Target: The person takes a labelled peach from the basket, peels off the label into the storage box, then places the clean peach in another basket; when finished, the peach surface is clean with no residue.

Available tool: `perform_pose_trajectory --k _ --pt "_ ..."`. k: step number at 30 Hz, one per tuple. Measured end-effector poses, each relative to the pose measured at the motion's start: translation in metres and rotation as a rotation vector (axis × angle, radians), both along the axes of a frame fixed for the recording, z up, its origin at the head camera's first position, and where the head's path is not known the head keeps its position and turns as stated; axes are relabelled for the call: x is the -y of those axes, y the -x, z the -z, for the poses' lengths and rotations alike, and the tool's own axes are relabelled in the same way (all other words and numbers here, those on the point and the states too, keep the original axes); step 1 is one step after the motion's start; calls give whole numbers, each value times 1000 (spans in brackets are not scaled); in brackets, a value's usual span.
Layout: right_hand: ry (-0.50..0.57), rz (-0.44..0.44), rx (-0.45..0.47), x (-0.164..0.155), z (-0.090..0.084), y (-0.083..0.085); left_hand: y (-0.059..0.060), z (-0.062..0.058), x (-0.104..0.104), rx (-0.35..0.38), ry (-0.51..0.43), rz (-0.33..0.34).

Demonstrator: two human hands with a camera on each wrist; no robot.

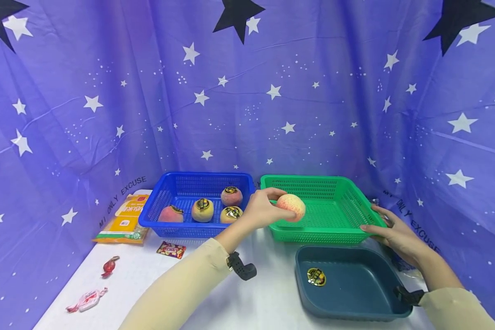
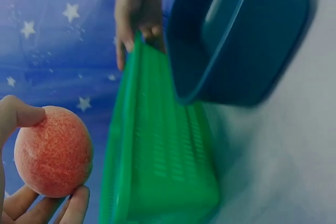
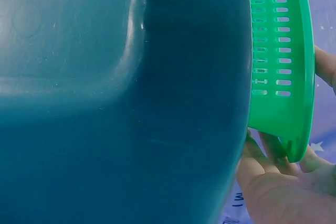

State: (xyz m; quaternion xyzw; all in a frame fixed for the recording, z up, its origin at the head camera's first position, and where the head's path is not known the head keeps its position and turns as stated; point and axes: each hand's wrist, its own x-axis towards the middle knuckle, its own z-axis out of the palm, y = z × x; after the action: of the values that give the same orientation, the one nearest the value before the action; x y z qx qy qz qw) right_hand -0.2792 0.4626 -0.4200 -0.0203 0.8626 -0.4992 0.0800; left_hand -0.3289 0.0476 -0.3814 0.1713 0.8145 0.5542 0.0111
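Observation:
My left hand (image 1: 260,210) pinches a peach (image 1: 292,207) between thumb and fingers, over the left front part of the green basket (image 1: 326,236). In the left wrist view, the peach (image 2: 54,152) shows a pinkish-orange fuzzy surface with no sticker visible. My right hand (image 1: 402,236) grips the right rim of the green basket, thumb on the front corner; the right wrist view shows fingers (image 3: 270,150) below that rim. No fruit shows inside the green basket. Several peaches (image 1: 202,210) with black-and-gold stickers lie in the blue basket (image 1: 198,230) to the left.
A dark blue-grey tub (image 1: 350,309) stands in front of the green basket, a round sticker (image 1: 316,277) inside it. Leftward lie a yellow food bag (image 1: 125,220), a small purple snack packet (image 1: 171,250), a red candy (image 1: 109,266) and a pink-and-white candy (image 1: 88,300). A starry curtain (image 1: 247,114) hangs behind.

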Motion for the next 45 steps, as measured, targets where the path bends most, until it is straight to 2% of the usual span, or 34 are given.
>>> perform_pose_trajectory --k 6,12,17,21,28,31,39,42,45 --pt "-7 2 -10 2 -2 0 18 1 -17 -19 114 1" --pt "-6 11 -5 1 -1 0 30 -4 -25 -13 296 61" --pt "-34 12 -5 -1 -1 0 39 -8 -29 17 422 76" --pt "-50 15 -10 0 -2 -2 40 -8 -34 13 478 96" --pt "-48 32 -10 3 -1 -3 32 -2 -36 -18 513 116" --pt "-44 35 -12 4 0 -3 29 0 -36 -7 528 114" --pt "-28 34 -16 4 1 -4 22 1 -30 4 413 98" --pt "-74 40 -22 6 -3 -6 20 3 -29 -6 380 99" --pt "-176 43 -45 10 -12 -9 19 4 -27 -35 370 98"
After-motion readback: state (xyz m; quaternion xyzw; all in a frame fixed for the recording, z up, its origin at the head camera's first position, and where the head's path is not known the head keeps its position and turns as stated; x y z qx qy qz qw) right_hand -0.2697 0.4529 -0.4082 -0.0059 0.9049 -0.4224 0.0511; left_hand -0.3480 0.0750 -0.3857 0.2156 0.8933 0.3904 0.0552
